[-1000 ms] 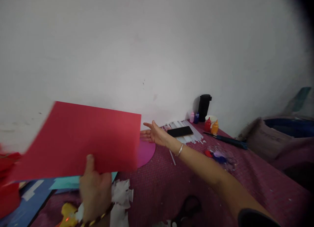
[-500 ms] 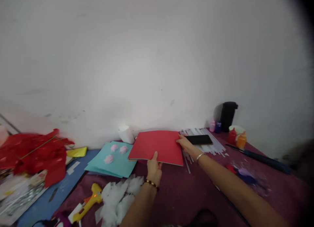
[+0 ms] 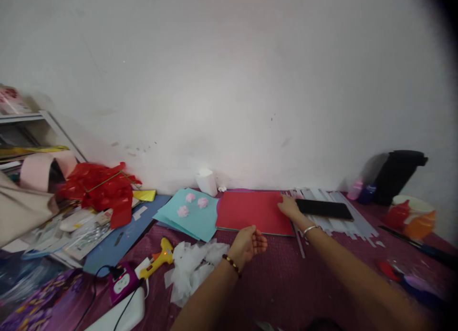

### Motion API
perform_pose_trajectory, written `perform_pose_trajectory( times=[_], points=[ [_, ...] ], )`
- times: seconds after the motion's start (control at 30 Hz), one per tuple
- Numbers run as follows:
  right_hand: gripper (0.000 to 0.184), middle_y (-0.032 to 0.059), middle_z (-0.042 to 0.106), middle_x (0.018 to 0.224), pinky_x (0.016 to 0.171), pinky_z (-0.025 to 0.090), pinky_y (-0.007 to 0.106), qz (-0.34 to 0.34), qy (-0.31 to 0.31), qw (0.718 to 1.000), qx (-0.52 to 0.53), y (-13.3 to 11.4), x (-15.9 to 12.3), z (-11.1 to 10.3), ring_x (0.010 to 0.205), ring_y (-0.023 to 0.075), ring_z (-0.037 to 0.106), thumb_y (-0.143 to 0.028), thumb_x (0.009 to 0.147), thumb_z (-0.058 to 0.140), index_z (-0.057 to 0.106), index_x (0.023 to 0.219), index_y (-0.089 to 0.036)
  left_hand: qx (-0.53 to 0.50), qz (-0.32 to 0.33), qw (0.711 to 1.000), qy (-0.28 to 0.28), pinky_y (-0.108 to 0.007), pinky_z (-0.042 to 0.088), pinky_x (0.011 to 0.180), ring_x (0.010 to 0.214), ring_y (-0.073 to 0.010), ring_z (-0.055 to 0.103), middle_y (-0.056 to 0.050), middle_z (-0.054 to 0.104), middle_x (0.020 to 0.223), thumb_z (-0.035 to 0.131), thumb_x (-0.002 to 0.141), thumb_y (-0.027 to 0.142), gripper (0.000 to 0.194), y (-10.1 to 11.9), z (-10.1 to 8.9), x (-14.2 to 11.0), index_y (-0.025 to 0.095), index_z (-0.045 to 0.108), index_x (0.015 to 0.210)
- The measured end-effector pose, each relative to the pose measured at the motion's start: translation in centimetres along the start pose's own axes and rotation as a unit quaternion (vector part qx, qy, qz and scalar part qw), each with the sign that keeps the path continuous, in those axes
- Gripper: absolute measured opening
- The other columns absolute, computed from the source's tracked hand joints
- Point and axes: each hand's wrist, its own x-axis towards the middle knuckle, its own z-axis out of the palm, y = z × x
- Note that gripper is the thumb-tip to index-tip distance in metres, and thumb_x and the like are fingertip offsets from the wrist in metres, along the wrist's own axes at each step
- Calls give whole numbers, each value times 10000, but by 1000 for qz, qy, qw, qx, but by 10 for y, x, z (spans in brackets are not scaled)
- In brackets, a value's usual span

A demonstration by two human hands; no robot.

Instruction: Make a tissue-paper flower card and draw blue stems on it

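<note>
A stack of red paper [image 3: 250, 209] lies near the wall, its red top sheet flat. My right hand [image 3: 289, 208] is at the stack's right edge, its fingers closed on that side. Just in front of the stack, my left hand [image 3: 248, 243] is turned palm up with loosely curled fingers and holds nothing. A purple round sheet [image 3: 238, 190] peeks out behind the red paper. To the left, light blue sheets [image 3: 195, 223] carry several small pink tulle puffs [image 3: 183, 211]. Crumpled white netting [image 3: 193, 269] sits beside my left forearm.
A yellow glue gun [image 3: 159, 258] rests near a purple power strip [image 3: 121, 283] with a cord. A black phone [image 3: 325, 209] lies on white strips [image 3: 358, 216] at right. Paint bottles [image 3: 397, 215] and a black flask [image 3: 395, 178] stand farther right. Red plastic [image 3: 102, 188] is heaped at left.
The red paper has come down onto the table against the wall, over the purple sheet. My left hand has let go and drawn back; my right hand has reached its right edge. The view has swung left.
</note>
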Motion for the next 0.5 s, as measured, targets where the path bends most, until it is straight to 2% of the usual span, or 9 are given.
perform_pose_trajectory(
  times=[0.07, 0.13, 0.23, 0.37, 0.43, 0.5],
  points=[
    [330, 100, 563, 1232, 873, 507, 445, -11, 6, 1000, -27, -2, -8, -3, 1044, 232, 589, -329, 923, 571, 554, 1207, -162, 15, 20, 1000, -10, -268, 506, 601, 663, -104, 579, -13, 621, 831, 524, 901, 423, 299, 4, -5, -13, 136, 597, 944],
    [340, 118, 544, 1264, 913, 471, 455, -30, 11, 998, -45, -4, -17, -7, 1109, 256, 552, -292, 914, 571, 547, 1223, -154, 25, 46, 999, -4, -252, 493, 573, 622, -94, 567, 2, 613, 775, 532, 901, 401, 275, 12, -17, -29, 134, 598, 897],
    [345, 159, 557, 1254, 970, 396, 405, -84, 3, 995, -60, -12, -34, -14, 1178, 273, 503, -165, 870, 539, 573, 1211, -126, 23, 92, 994, 45, -247, 491, 566, 612, -92, 566, 9, 611, 760, 549, 895, 375, 246, 31, -53, -51, 134, 598, 886],
    [362, 153, 597, 1202, 979, 345, 356, -159, -20, 984, -71, -29, -61, -14, 1155, 260, 513, -117, 831, 497, 616, 1173, -139, -17, 155, 969, 193, -284, 528, 641, 726, -115, 595, -26, 624, 910, 546, 898, 361, 246, 65, -123, -71, 143, 589, 1005],
    [359, 149, 601, 1191, 960, 350, 349, -185, -33, 979, -75, -41, -76, -7, 1136, 257, 519, -118, 827, 490, 629, 1157, -146, -40, 198, 938, 280, -332, 541, 714, 846, -161, 609, -46, 611, 1040, 554, 891, 376, 313, 77, -155, -76, 146, 568, 1102],
    [353, 144, 597, 1191, 944, 358, 346, -209, -46, 974, -77, -55, -90, 2, 1124, 254, 520, -120, 829, 480, 638, 1143, -153, -46, 241, 908, 340, -380, 540, 780, 937, -184, 603, -72, 588, 1137, 557, 888, 377, 349, 84, -180, -78, 165, 543, 1166]
  ],
)
